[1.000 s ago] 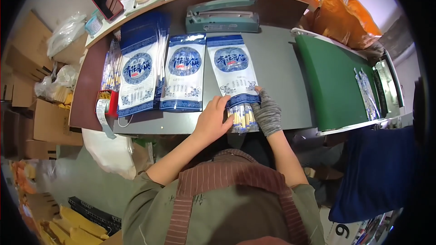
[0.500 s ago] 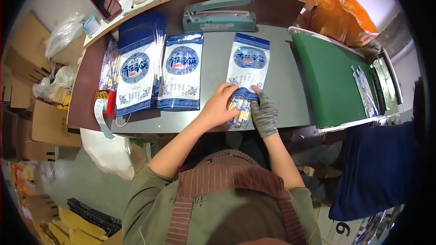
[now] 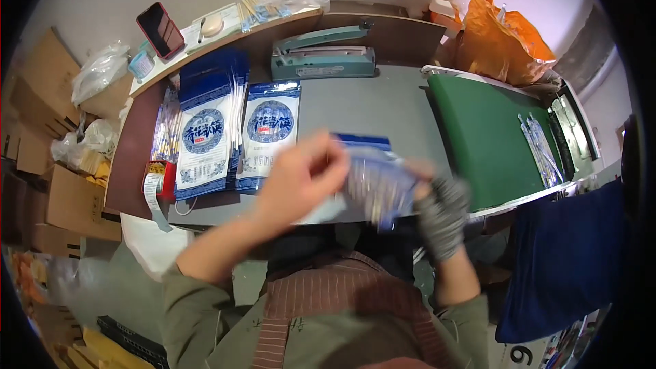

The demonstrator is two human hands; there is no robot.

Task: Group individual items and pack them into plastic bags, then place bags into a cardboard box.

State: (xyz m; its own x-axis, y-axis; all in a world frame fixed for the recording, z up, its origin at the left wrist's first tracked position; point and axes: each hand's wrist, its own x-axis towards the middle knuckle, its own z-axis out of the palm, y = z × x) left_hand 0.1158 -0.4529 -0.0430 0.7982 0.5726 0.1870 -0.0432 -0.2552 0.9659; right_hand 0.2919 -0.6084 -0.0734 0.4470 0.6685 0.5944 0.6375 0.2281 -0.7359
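A blue-and-white printed pouch (image 3: 372,164) of wrapped chopsticks is in front of me near the table's front edge, smeared by motion. Its dark blue band faces away, and the stick ends point down toward me. My right hand (image 3: 443,215), in a grey fingerless-looking glove, grips the pouch's right side. On the other side, my bare left hand (image 3: 301,178) is raised with curled fingers by the pouch's left edge; blur hides whether it touches. A flat pouch (image 3: 268,130) lies left of it, beside a stack of pouches (image 3: 203,133).
A teal bag sealer (image 3: 324,61) stands at the table's back. To the right, a green board (image 3: 478,143) carries wrapped sticks (image 3: 540,150). A red tape dispenser (image 3: 160,181) sits front left. A phone (image 3: 160,31) leans on the shelf, and an orange bag (image 3: 506,41) stands back right.
The pouch has been lifted from the table, tilted and brought nearer to me. My left hand has shifted left and up off it; my right hand has moved right and nearer.
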